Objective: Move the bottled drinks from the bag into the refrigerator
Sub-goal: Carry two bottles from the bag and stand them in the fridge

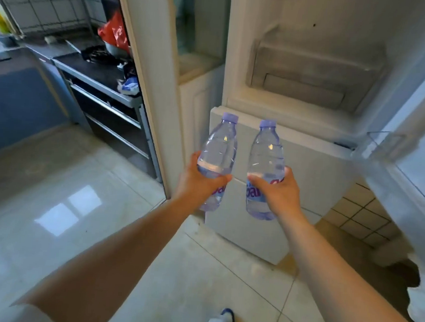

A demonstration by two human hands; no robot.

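While the fridge [301,66] door hangs open, each hand, left hand [196,182] and right hand [278,190], has its fingers wrapped round an upright water bottle, left bottle [218,151] just beside right bottle [265,157].

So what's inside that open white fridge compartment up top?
Inside the open white refrigerator compartment only a frosted shelf or tray shows; no drinks yet. The two clear plastic bottles with purple caps are outside it, in hand. Its deeper corners are too blurred to judge.

left hand [197,182] grips bottle [218,148] | right hand [278,190] grips second bottle [266,154]
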